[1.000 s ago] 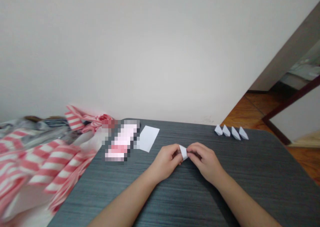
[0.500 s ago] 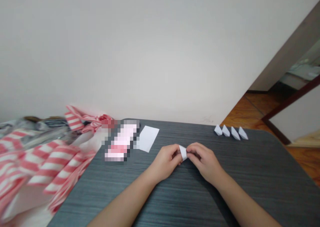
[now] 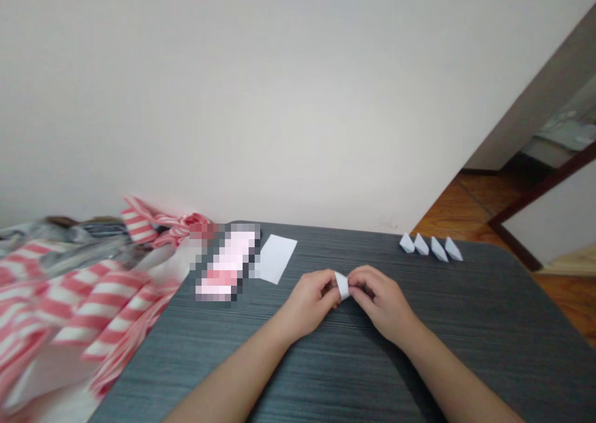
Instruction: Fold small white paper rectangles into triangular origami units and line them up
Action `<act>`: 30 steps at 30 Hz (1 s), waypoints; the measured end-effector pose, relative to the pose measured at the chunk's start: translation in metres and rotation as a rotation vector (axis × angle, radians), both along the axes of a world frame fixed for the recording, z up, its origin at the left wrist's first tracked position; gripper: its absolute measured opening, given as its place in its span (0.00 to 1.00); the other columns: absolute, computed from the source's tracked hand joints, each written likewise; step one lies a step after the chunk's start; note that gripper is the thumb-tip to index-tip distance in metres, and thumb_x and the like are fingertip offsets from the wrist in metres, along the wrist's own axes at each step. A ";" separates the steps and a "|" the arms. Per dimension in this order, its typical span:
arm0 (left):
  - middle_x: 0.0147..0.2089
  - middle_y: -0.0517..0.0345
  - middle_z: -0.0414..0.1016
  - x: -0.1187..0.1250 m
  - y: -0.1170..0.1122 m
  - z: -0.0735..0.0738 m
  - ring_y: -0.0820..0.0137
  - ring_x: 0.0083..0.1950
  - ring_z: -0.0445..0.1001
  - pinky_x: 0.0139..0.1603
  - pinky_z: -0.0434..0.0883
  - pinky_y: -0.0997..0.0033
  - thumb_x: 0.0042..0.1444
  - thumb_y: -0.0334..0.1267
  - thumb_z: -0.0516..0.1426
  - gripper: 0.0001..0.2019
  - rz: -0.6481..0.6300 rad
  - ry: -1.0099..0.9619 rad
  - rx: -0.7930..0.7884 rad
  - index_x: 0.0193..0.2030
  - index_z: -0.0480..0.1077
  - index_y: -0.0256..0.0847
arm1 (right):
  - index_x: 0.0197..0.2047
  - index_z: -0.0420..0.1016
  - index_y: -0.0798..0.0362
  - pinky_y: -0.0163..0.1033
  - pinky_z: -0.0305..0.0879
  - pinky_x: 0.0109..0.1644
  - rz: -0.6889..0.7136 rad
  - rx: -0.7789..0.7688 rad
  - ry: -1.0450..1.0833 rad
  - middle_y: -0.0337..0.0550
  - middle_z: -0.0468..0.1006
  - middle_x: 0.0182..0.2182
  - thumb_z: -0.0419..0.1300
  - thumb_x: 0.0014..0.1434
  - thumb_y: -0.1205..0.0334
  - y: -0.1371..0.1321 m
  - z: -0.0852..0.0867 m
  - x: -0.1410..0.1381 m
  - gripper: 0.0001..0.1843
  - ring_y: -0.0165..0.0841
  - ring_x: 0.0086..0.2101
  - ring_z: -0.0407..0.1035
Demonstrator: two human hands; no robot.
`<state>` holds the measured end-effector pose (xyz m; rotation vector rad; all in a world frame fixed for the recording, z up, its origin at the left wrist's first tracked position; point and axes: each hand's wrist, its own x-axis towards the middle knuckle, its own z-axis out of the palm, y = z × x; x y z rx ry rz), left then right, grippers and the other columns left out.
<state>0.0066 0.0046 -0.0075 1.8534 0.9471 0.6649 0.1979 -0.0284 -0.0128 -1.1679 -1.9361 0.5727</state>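
Note:
A small folded piece of white paper [image 3: 342, 285] is held between my two hands, a little above the dark table. My left hand [image 3: 314, 302] pinches its left side between thumb and fingers. On the right edge, the thumb and fingertips of my right hand [image 3: 382, 302] are closed on the same paper. Part of the paper is hidden behind the fingers, so its full shape does not show.
The dark wood-grain table [image 3: 298, 379] stands against a pale wall. A flat sheet of white paper [image 3: 278, 259] lies beside a blurred-out pink object [image 3: 228, 261]. Several folded white paper pieces [image 3: 421, 244] sit in a row at the back right. Striped cloth [image 3: 97, 292] is heaped at the left.

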 end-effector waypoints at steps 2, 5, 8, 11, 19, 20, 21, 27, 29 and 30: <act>0.27 0.60 0.73 0.000 0.000 0.000 0.71 0.30 0.70 0.33 0.63 0.76 0.59 0.33 0.53 0.07 0.001 -0.005 -0.007 0.31 0.71 0.39 | 0.37 0.73 0.49 0.40 0.70 0.43 0.018 0.014 0.005 0.45 0.77 0.38 0.56 0.63 0.70 0.000 0.000 0.000 0.07 0.36 0.39 0.73; 0.28 0.60 0.73 0.001 0.000 -0.001 0.71 0.30 0.70 0.33 0.64 0.76 0.60 0.34 0.53 0.08 0.010 -0.027 -0.026 0.32 0.70 0.39 | 0.38 0.74 0.49 0.41 0.70 0.45 0.027 0.038 0.016 0.46 0.77 0.39 0.56 0.63 0.69 0.000 0.000 0.000 0.07 0.37 0.41 0.73; 0.28 0.60 0.73 0.001 -0.001 -0.002 0.71 0.31 0.70 0.33 0.64 0.75 0.61 0.35 0.53 0.08 0.010 -0.041 -0.015 0.32 0.70 0.39 | 0.39 0.74 0.49 0.42 0.70 0.46 0.021 0.048 0.025 0.47 0.77 0.40 0.56 0.63 0.70 0.000 0.000 -0.001 0.08 0.37 0.42 0.73; 0.28 0.60 0.72 0.001 -0.001 -0.001 0.72 0.30 0.70 0.33 0.63 0.75 0.61 0.34 0.53 0.08 0.005 -0.036 0.010 0.31 0.70 0.39 | 0.38 0.73 0.49 0.41 0.69 0.46 0.012 0.036 0.035 0.46 0.77 0.40 0.56 0.63 0.71 0.000 0.000 -0.002 0.08 0.37 0.41 0.73; 0.28 0.60 0.73 0.000 0.000 -0.003 0.72 0.31 0.70 0.34 0.64 0.75 0.60 0.34 0.53 0.07 0.004 -0.045 -0.019 0.31 0.70 0.39 | 0.37 0.72 0.51 0.38 0.68 0.41 -0.028 -0.002 0.066 0.45 0.77 0.37 0.56 0.62 0.70 -0.002 0.002 -0.002 0.06 0.35 0.37 0.72; 0.28 0.60 0.73 0.000 0.000 -0.004 0.72 0.31 0.70 0.34 0.64 0.75 0.60 0.33 0.53 0.07 0.005 -0.053 -0.029 0.32 0.70 0.39 | 0.38 0.72 0.51 0.38 0.68 0.39 -0.060 -0.018 0.081 0.44 0.77 0.36 0.56 0.62 0.70 -0.002 0.002 -0.002 0.06 0.35 0.36 0.72; 0.29 0.60 0.73 0.000 0.000 -0.005 0.72 0.31 0.70 0.34 0.64 0.75 0.60 0.33 0.53 0.07 0.005 -0.061 -0.038 0.32 0.70 0.39 | 0.39 0.72 0.51 0.37 0.68 0.38 -0.096 -0.040 0.095 0.43 0.77 0.35 0.55 0.63 0.69 -0.002 0.001 -0.001 0.06 0.34 0.34 0.72; 0.28 0.61 0.72 0.000 0.000 -0.006 0.72 0.31 0.69 0.33 0.63 0.75 0.61 0.31 0.52 0.07 0.002 -0.031 0.002 0.34 0.70 0.38 | 0.47 0.71 0.52 0.37 0.68 0.36 -0.158 -0.092 0.144 0.44 0.77 0.35 0.51 0.66 0.66 -0.001 -0.007 0.004 0.10 0.32 0.30 0.71; 0.29 0.61 0.71 0.000 0.000 -0.006 0.72 0.32 0.68 0.34 0.62 0.75 0.60 0.30 0.52 0.07 -0.014 0.018 0.092 0.33 0.70 0.38 | 0.52 0.71 0.51 0.38 0.69 0.38 -0.081 -0.062 0.123 0.45 0.77 0.39 0.54 0.65 0.65 -0.001 -0.007 0.004 0.13 0.32 0.32 0.71; 0.30 0.61 0.71 0.000 0.000 -0.005 0.73 0.32 0.68 0.35 0.61 0.75 0.60 0.31 0.53 0.07 -0.028 0.038 0.141 0.33 0.70 0.38 | 0.54 0.71 0.51 0.37 0.68 0.36 -0.040 -0.056 0.103 0.45 0.76 0.39 0.56 0.64 0.64 -0.001 -0.006 0.003 0.14 0.32 0.32 0.70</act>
